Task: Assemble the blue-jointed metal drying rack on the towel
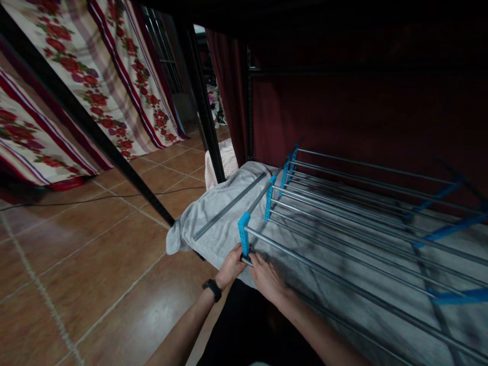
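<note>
Clock faces taken from view centre. Grey metal-tube rack with blue plastic brackets [362, 217] lies on a grey plush blanket [224, 223], spanning 3 to 6 o'clock. Left hand [231, 265], black band [212, 290] on wrist, at 6: grip clamped on the rack at the foot of its nearest blue corner bracket [244, 233]. Right hand [267, 278] just beside, at 5:30: fingertips touch the same foot; can't tell if that grip is clamped. Straight grey tube [229, 207] rests on the blanket at 7, near centre. Brown tiled floor [125, 284] at 8, red-flowered striped curtain [97, 99] at 10.
</note>
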Demonstrator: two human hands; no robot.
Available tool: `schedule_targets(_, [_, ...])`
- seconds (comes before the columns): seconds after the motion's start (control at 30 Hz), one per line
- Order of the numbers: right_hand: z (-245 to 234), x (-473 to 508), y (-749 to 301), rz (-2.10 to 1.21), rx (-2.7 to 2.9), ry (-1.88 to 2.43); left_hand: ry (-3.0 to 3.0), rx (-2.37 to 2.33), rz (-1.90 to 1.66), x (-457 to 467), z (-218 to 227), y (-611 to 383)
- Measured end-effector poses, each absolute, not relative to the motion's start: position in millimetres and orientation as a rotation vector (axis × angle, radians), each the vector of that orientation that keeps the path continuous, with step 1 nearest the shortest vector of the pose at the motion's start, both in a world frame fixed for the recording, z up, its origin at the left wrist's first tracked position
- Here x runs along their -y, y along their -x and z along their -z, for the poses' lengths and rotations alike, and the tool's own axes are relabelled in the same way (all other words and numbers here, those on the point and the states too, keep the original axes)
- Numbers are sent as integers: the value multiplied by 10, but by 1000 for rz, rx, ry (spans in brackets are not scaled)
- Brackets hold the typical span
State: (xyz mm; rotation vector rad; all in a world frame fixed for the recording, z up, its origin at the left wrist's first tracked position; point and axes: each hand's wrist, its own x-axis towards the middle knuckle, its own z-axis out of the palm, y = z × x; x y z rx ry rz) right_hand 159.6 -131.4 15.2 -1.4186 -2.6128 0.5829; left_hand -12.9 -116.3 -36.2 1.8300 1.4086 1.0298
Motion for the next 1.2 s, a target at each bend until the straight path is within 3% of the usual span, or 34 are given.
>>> schedule_targets(0.23, [-11,1217,-1524,-515,2730,1426,-1791,-1478,-1019,1143,388,126])
schedule_targets(0.53, [19,1152,-1587,-779,2670,1310,-1829,-1429,-946,1125,351,197])
schedule_targets(0.9, [-44,1254,-1525,-509,2746,1476,-1824,-1353,-922,1080,406,278])
schedule_targets(1.2, [-39,1223,-1561,-642,2736,1455,-1691,-1251,-930,1063,436,296])
